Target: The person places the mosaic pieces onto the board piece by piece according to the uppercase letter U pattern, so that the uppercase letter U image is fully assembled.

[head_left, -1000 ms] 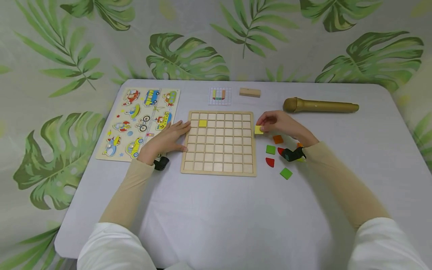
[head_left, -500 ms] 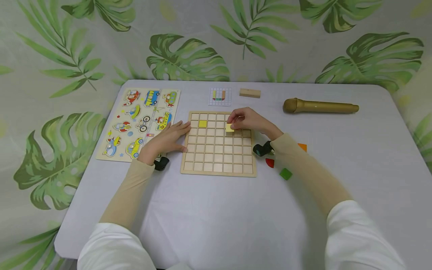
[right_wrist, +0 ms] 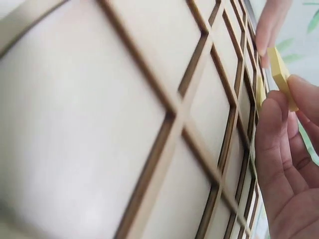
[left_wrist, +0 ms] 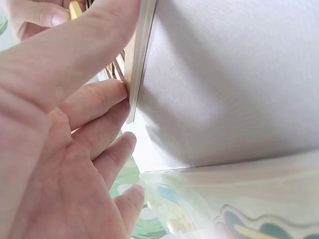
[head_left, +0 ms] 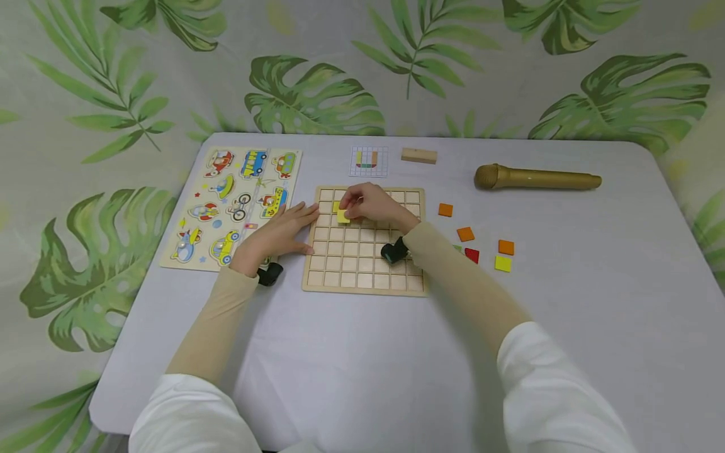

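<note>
A wooden grid board [head_left: 365,264] with square cells lies mid-table. My right hand [head_left: 370,204] pinches a yellow square tile [head_left: 343,216] between thumb and fingers, over the board's upper left cells. In the right wrist view that tile [right_wrist: 282,79] is tilted on edge, close over the grid. Another yellow tile [head_left: 336,206] sits in a cell just behind it, partly covered in the head view. My left hand [head_left: 283,231] rests along the board's left edge, fingers extended. The left wrist view shows the fingertips [left_wrist: 119,89] touching the board's side [left_wrist: 142,55].
Loose orange tiles [head_left: 466,234], a red piece [head_left: 471,255] and a yellow tile [head_left: 503,263] lie right of the board. Behind it are a pattern card [head_left: 369,162] and a wooden block [head_left: 419,155]. A gold microphone [head_left: 538,177] lies back right; a vehicle puzzle [head_left: 218,207] lies left.
My right hand has carried the yellow tile leftward from beside the board's right edge to its upper left cells. The left hand has stayed at the board's edge.
</note>
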Tool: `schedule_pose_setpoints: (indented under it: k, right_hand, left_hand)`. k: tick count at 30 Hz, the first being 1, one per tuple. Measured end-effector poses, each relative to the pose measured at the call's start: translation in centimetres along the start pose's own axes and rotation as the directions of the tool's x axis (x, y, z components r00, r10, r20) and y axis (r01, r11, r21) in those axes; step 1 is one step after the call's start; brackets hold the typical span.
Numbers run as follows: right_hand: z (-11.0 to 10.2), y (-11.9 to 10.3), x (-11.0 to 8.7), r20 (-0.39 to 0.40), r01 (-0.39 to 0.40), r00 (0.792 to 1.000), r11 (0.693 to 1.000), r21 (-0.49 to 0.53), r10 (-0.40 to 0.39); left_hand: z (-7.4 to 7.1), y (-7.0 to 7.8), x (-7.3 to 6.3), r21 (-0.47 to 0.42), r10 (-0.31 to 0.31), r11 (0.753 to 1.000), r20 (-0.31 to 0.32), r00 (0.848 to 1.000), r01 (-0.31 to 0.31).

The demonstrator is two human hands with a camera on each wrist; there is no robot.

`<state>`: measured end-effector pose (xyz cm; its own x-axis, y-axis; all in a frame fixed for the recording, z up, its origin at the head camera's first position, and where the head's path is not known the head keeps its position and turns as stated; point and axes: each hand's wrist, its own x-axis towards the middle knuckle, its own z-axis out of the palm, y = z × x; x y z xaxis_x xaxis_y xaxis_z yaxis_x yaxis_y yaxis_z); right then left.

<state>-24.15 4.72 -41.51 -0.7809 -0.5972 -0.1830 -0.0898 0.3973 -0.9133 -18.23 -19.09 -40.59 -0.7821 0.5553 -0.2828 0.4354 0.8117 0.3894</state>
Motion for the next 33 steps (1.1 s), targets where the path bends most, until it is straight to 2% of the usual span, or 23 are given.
schedule_pose_setpoints:
  k: [9, 11, 14, 17, 19, 20, 24, 26, 29, 33]
  right_hand:
    - [1.8, -0.8, 0.9, -0.052, 0.001, 0.999, 0.979, -0.203, -0.012]
    - [2.0, -1.0, 1.0, -0.064, 0.007, 0.998, 0.963, -0.270, -0.025]
    - [2.2, -1.2, 1.0, -0.074, 0.022, 0.996, 0.922, -0.386, -0.054]
    - [2.2, -1.1, 1.0, -0.072, 0.043, 0.994, 0.893, -0.447, -0.084]
    - [2.2, -0.9, 1.0, -0.071, 0.055, 0.993, 0.897, -0.438, -0.095]
    - [2.1, -0.8, 0.9, -0.071, 0.055, 0.993, 0.910, -0.412, -0.093]
    - [1.4, -0.4, 0.4, -0.075, 0.023, 0.996, 0.968, -0.250, -0.043]
    - [0.8, -0.3, 0.0, -0.075, 0.003, 0.997, 0.985, -0.175, -0.017]
    - [-0.2, -0.3, -0.8, -0.071, -0.011, 0.997, 0.995, -0.095, 0.004]
    - [-1.9, 0.1, -2.0, -0.080, -0.009, 0.997, 0.999, -0.042, 0.006]
  left_hand:
    - [0.0, 0.0, 0.0, -0.001, -0.002, 1.000, 0.006, 1.000, 0.002]
    - [0.0, 0.0, -0.1, 0.002, 0.000, 1.000, 0.003, 1.000, 0.000]
    - [0.0, -0.1, -0.1, 0.004, 0.006, 1.000, -0.004, 1.000, -0.006]
    - [0.1, -0.2, -0.1, 0.002, 0.012, 1.000, -0.008, 1.000, -0.012]
    - [0.1, -0.2, -0.1, 0.001, 0.011, 1.000, -0.007, 1.000, -0.011]
    - [0.1, -0.2, -0.1, 0.000, 0.009, 1.000, -0.007, 1.000, -0.009]
    - [0.1, -0.2, 0.1, 0.002, -0.003, 1.000, 0.002, 1.000, 0.003]
    - [0.2, -0.3, 0.1, 0.003, -0.005, 1.000, 0.004, 1.000, 0.005]
    - [0.2, -0.3, 0.1, 0.004, -0.002, 1.000, 0.003, 1.000, 0.002]
    - [0.2, -0.3, 0.1, 0.007, 0.008, 1.000, -0.004, 1.000, -0.008]
